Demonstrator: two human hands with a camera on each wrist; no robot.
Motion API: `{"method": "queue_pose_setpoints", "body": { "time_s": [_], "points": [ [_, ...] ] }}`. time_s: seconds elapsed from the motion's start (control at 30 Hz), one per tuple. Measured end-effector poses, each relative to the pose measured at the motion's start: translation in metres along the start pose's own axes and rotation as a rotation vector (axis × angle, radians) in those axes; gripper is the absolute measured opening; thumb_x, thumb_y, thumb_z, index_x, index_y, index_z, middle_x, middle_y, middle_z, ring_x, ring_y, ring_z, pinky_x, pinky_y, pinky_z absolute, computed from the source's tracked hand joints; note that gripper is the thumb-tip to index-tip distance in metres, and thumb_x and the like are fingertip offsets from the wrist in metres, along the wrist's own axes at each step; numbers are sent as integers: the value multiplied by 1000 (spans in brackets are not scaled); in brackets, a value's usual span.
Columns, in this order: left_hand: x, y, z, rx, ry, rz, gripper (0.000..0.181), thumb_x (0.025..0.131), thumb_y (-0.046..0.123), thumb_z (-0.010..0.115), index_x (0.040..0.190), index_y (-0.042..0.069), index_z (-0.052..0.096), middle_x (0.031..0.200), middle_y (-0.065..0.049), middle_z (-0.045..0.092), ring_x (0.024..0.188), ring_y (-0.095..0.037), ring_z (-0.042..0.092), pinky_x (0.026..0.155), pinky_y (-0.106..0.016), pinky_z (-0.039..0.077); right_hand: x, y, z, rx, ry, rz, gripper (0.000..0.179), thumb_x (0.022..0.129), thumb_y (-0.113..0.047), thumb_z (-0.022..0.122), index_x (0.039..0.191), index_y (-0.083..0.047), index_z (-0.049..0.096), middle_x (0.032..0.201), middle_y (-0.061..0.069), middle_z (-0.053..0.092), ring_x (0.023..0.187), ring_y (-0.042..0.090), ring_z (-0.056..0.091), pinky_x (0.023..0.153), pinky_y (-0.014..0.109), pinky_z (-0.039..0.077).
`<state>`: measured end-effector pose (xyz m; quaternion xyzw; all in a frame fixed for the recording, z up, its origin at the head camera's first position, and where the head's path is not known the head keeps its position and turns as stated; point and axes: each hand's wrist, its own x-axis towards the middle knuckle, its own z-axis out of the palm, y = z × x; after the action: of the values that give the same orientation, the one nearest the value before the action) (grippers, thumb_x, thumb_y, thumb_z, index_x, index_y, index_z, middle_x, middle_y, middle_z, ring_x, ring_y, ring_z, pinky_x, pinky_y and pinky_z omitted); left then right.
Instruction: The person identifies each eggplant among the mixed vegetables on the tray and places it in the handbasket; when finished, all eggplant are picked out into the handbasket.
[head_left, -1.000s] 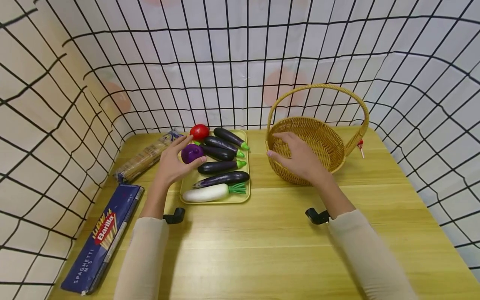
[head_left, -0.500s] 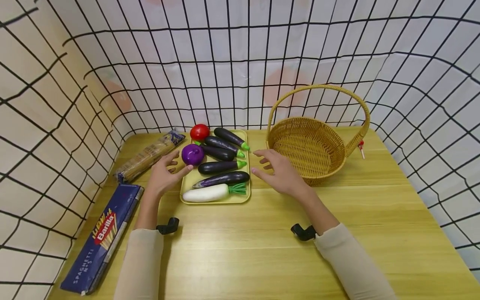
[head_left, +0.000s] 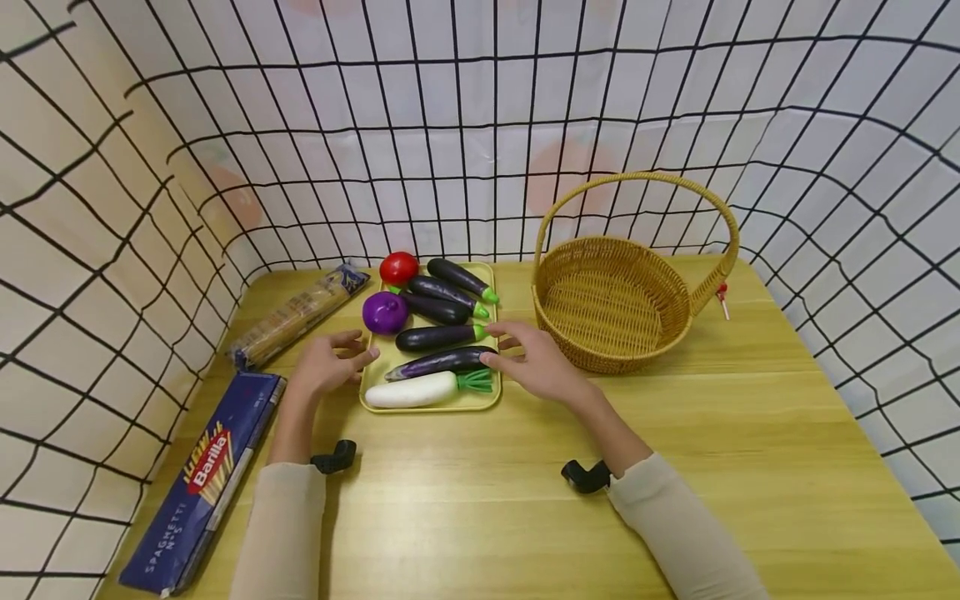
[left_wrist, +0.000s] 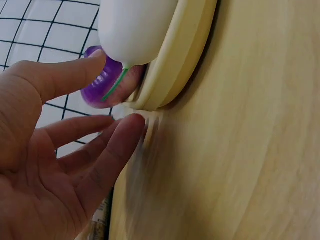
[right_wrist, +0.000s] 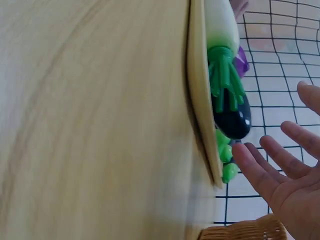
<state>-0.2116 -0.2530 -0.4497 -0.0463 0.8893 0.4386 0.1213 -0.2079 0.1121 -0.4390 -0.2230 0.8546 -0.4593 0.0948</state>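
A yellow tray (head_left: 476, 402) holds a white radish (head_left: 412, 391) at its near side, several dark eggplants (head_left: 438, 337), a purple onion (head_left: 386, 312) and a red tomato (head_left: 399, 267). My left hand (head_left: 328, 364) is at the tray's left edge, thumb over the rim and fingers apart. In the left wrist view, its fingertips are close to the tray's corner, below the radish tip (left_wrist: 137, 35). My right hand (head_left: 534, 364) reaches the tray's right edge, fingers spread. The right wrist view shows those fingers (right_wrist: 260, 175) near an eggplant's rounded end (right_wrist: 236, 122), holding nothing.
A wicker basket (head_left: 607, 308) with a tall handle stands at the back right, beside a small red-topped stick (head_left: 722, 300). On the left lie a blue spaghetti box (head_left: 210, 475) and a clear pack of dry noodles (head_left: 300, 315). Black wire grid (head_left: 457, 129) encloses the table's back and sides.
My right hand has moved left from in front of the basket to the tray's right edge. My left hand has drawn back from over the onion and lowered to the tray's left edge.
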Motion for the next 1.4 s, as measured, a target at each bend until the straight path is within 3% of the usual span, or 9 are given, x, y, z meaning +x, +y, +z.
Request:
{"method": "queue_pose_setpoints", "body": {
  "time_s": [0.23, 0.4, 0.47, 0.53, 0.6, 0.7, 0.97, 1.4],
  "points": [
    [3, -6, 6, 19, 14, -19, 67, 98, 39, 71, 154, 9, 48, 148, -21, 57, 75, -17, 71, 73, -24, 58, 6, 5, 13, -12, -37, 18, 54, 101, -37, 67, 147, -11, 55, 150, 11, 53, 129, 33, 57, 104, 46, 56],
    [5, -10, 7, 3, 47, -12, 58, 99, 27, 71, 151, 10, 53, 142, -21, 60, 84, -20, 71, 71, -26, 61, 12, 7, 22, -66, -43, 5, 53, 101, -38, 67, 147, -14, 57, 144, 11, 58, 111, 28, 60, 90, 41, 57],
    [5, -10, 8, -6, 59, -3, 56, 99, 24, 72, 150, 9, 54, 139, -20, 60, 90, -24, 72, 71, -28, 62, 15, 8, 26, -89, -44, 0, 53, 101, -40, 66, 147, -15, 57, 145, 10, 59, 114, 27, 60, 92, 42, 55],
    [6, -11, 9, -21, 65, -2, 56, 98, 22, 72, 150, 9, 55, 138, -20, 61, 98, -27, 71, 72, -28, 63, 18, 9, 28, -101, -47, 0, 53, 102, -41, 65, 147, -15, 57, 147, 9, 58, 124, 29, 59, 101, 45, 53],
    [6, -11, 10, -35, 66, -4, 56, 98, 21, 72, 150, 9, 54, 138, -19, 60, 103, -29, 70, 73, -28, 63, 21, 8, 31, -113, -47, 6, 53, 102, -42, 65, 147, -15, 58, 151, 7, 56, 140, 29, 51, 116, 48, 44],
    [6, -13, 10, -60, 68, -22, 57, 98, 21, 72, 151, 11, 54, 139, -18, 59, 107, -30, 68, 74, -27, 62, 24, 8, 33, -126, -66, 8, 53, 102, -43, 64, 147, -15, 58, 152, 7, 56, 146, 31, 45, 123, 50, 35],
    [8, -12, 12, -144, 48, -30, 58, 99, 20, 72, 153, 14, 52, 141, -17, 58, 126, -34, 60, 79, -29, 64, 32, 7, 37, -171, -97, 4, 48, 103, -41, 63, 145, -17, 59, 150, 3, 58, 145, 28, 47, 121, 50, 39],
    [8, -10, 13, -183, 53, -69, 59, 96, 23, 75, 151, 19, 54, 140, -14, 61, 119, -28, 62, 79, -26, 63, 42, 2, 39, -274, -135, -26, 47, 102, -30, 65, 143, -8, 60, 144, 11, 63, 140, 32, 52, 118, 48, 44]
  ]
}}
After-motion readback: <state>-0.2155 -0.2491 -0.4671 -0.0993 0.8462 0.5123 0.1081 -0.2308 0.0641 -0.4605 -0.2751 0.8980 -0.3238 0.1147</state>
